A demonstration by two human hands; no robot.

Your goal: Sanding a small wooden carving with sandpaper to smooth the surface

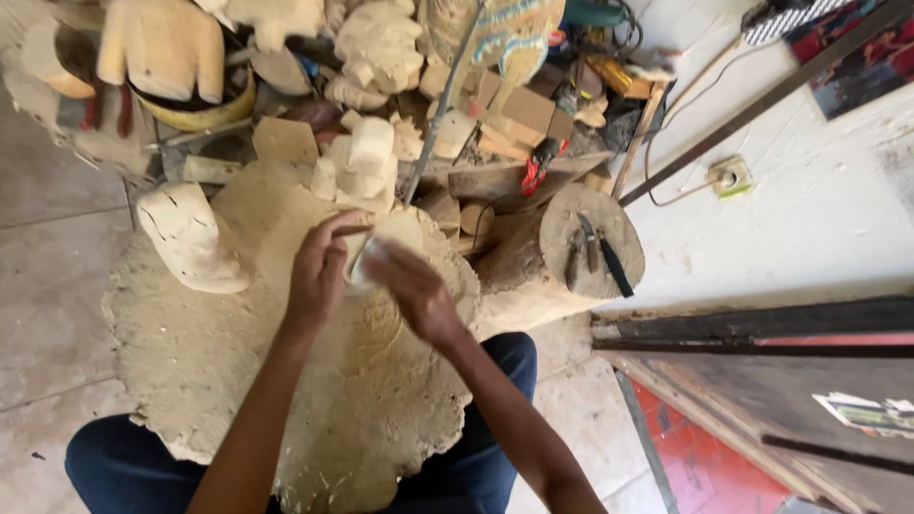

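My left hand [320, 269] grips a small pale wooden piece [398, 231] held over a heap of wood shavings [238, 343] on my lap. My right hand [411, 288] presses against the same piece from the right; its fingers are blurred and any tool in them is hidden. A pale roughly carved block [193, 238] stands on the shavings to the left of my hands.
A round log stump [590, 243] with carving knives [592, 249] on top stands to the right. Several unfinished pale carvings [367, 157] and wood scraps pile up ahead. A wall socket [729, 176] sits on the white wall, with dark planks [752, 333] leaning at the right.
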